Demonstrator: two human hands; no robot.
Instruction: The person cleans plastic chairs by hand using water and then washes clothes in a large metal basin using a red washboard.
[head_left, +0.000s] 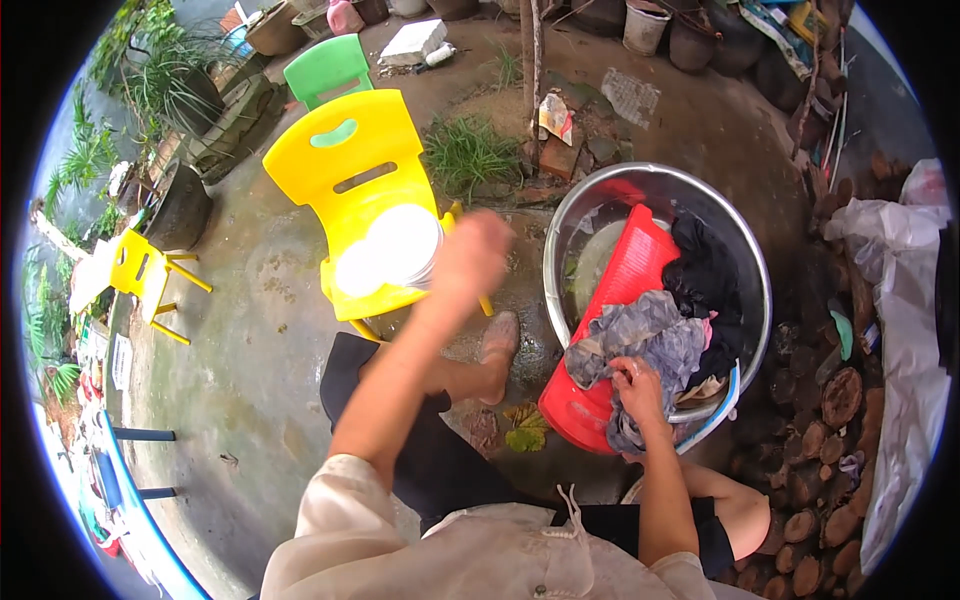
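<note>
A red plastic washboard (604, 307) leans inside a large metal basin (553, 247), its lower end over the near rim. Bunched grey patterned cloth (667, 330) lies across the board, and my right hand (637, 390) grips its near part. Dark wet cloth (701, 262) fills the basin's right side. My left hand (474, 251), blurred by motion, is raised beside a yellow plastic chair (367, 150). On that chair's seat are overexposed white round items (401, 244), perhaps a tub and its lid; whether my left hand holds anything is unclear.
A green chair (330, 67) stands behind the yellow one, and a small yellow chair (142, 270) is at left. Stacked logs (814, 442) and plastic sheeting (907, 300) line the right. A wooden post (527, 75) rises beyond the basin. The concrete floor (247, 360) looks wet.
</note>
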